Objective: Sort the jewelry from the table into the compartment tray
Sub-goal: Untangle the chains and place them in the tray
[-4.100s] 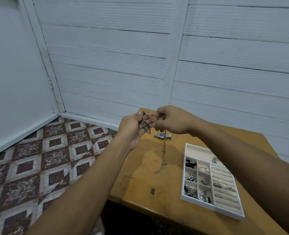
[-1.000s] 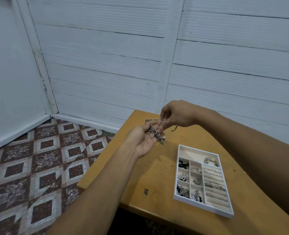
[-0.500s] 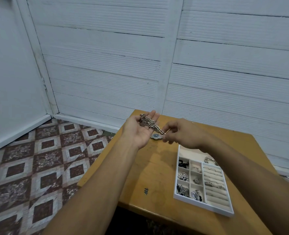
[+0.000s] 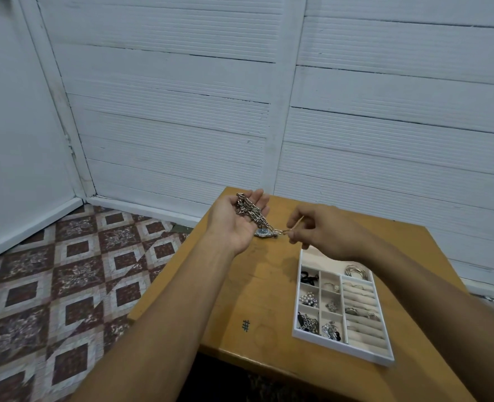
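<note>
Head view: mostly sorted, I'd say. White compartment tray (image 4: 341, 351), below the right hand (image 4: 324, 233), has beaded and metal pieces in nearly all its small cells, thin wire bangles in the top bay and a few rings on the beige padded rolls. Left to place: the mixed silver-gold link chain (image 4: 248, 208), bunched in the left hand (image 4: 234, 227) (palm up, fingers relaxed), plus a small blue-dial metal watch (image 4: 264, 232) just beside that hand's heel, apparently on the glossy wooden table (image 4: 240, 285). Right hand pinches the chain's trailing end, thumb to fingertip. Chain looks limp and snag-prone; watch rigid.
</note>
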A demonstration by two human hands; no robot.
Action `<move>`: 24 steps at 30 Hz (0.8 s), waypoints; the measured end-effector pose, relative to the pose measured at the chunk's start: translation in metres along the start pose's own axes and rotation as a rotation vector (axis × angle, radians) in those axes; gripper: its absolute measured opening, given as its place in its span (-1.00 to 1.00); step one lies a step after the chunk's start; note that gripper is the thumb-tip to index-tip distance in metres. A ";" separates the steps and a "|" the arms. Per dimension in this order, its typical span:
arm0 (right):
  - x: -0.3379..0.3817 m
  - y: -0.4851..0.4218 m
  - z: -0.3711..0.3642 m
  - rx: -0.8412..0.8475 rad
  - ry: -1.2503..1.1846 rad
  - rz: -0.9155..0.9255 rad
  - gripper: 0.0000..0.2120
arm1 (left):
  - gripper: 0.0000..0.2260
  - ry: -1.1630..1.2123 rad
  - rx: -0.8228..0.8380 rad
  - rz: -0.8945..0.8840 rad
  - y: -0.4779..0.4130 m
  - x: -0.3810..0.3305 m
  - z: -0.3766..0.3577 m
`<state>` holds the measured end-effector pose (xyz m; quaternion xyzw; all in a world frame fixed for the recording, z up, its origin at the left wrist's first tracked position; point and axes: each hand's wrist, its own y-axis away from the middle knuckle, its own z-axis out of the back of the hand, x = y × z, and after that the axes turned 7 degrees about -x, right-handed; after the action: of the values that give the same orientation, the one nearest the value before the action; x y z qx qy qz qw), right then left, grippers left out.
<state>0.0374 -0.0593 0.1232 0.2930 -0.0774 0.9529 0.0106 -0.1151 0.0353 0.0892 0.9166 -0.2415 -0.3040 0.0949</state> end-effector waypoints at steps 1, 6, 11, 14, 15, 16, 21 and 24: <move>0.004 -0.002 0.003 -0.007 0.068 0.038 -0.97 | -0.76 -0.040 0.002 -0.002 0.000 0.003 -0.001; 0.029 -0.015 0.010 0.025 0.385 0.220 -0.94 | -0.75 -0.307 0.049 0.045 0.001 0.025 -0.002; 0.032 -0.025 0.010 0.033 0.525 0.253 -0.90 | -0.74 -0.379 0.135 0.169 0.011 0.041 -0.003; 0.028 -0.025 0.009 0.052 0.498 0.206 -0.92 | -0.65 -0.385 0.170 0.217 0.014 0.041 -0.005; 0.026 -0.026 0.008 0.054 0.469 0.190 -0.91 | -0.60 -0.401 0.177 0.223 0.015 0.041 -0.006; 0.024 -0.025 0.008 0.056 0.433 0.173 -0.89 | -0.57 -0.422 0.180 0.224 0.016 0.040 -0.006; 0.017 -0.024 0.009 0.079 0.360 0.143 -0.67 | -0.39 -0.521 0.189 0.231 0.016 0.040 -0.010; 0.016 -0.023 0.009 0.052 0.376 0.154 -0.69 | -0.36 -0.525 0.193 0.243 0.016 0.040 -0.011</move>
<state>0.0310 -0.0383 0.1432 0.1031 -0.0716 0.9905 -0.0553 -0.0864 0.0012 0.0827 0.7759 -0.3936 -0.4926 -0.0224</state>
